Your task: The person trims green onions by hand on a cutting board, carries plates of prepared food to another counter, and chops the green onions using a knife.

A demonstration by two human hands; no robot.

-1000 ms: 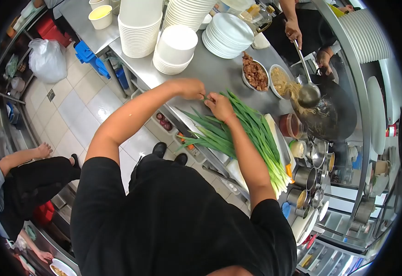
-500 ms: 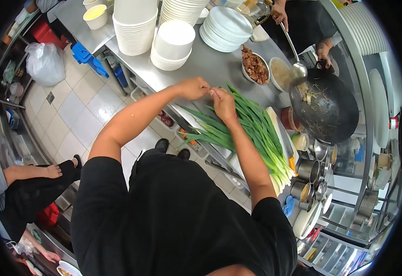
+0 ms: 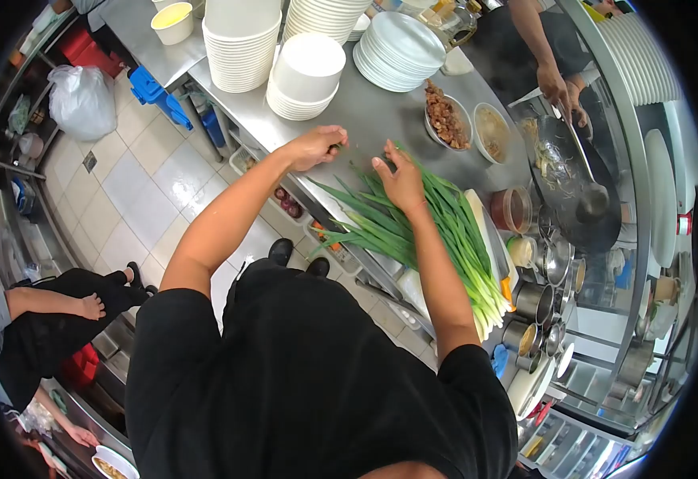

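Note:
Long green onions (image 3: pixel 444 231) lie across a white cutting board (image 3: pixel 488 231) on the steel counter, white ends toward me. My left hand (image 3: pixel 314 148) hovers over the counter beyond the leaf tips, its fingers curled; whether something small is in them I cannot make out. Just above the leaf tips is my right hand (image 3: pixel 401 180), thumb and fingers apart, holding nothing. A knife with an orange handle (image 3: pixel 508 294) rests on the board, right of the onions.
Bowl stacks (image 3: pixel 305 76) and plates (image 3: pixel 397 52) stand at the back. Meat (image 3: pixel 447 120) fills one bowl, beside a second bowl (image 3: pixel 491 133). A co-worker's hand (image 3: pixel 554 86) holds a ladle over a wok (image 3: pixel 580 184). Metal pots (image 3: pixel 534 302) stand right. Another person is at far left.
My hands were together at the fingertips and have moved apart; my right hand has opened. At the wok, the co-worker's ladle has moved down, and noodles have left the bowl beside it.

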